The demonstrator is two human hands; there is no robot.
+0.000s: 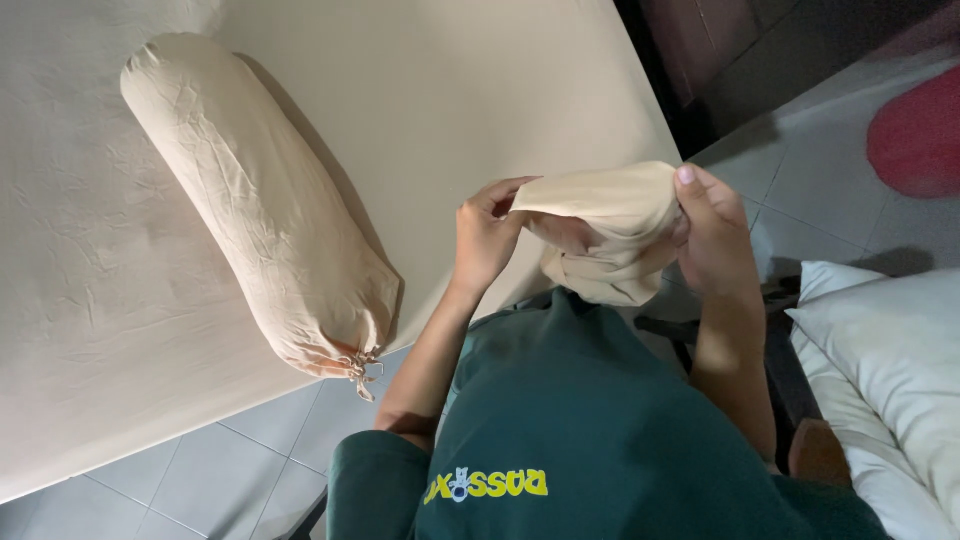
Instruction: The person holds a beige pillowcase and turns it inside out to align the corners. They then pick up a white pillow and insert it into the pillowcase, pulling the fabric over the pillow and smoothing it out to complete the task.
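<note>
Cream pillowcase (pixel 610 235) bunched between both hands above the bed's edge: the left hand (pixel 487 240) pinches its near end, the right hand (pixel 712 240) grips its far end, fingers closed on cloth. Folds hide its opening and the left fingertips. Its long axis runs hand to hand. A bolster (pixel 255 200) lies diagonally on the bed (pixel 480 90).

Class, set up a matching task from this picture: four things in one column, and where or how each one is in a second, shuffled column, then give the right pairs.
1. bolster
2. folded cream cloth
3. white pillow
4. red round thing

a. on the tiled floor, top right
b. lying on the bed, tied at one end
c. at the right edge, off the bed
d. held between both hands

Pairs: 1-b, 2-d, 3-c, 4-a
</note>
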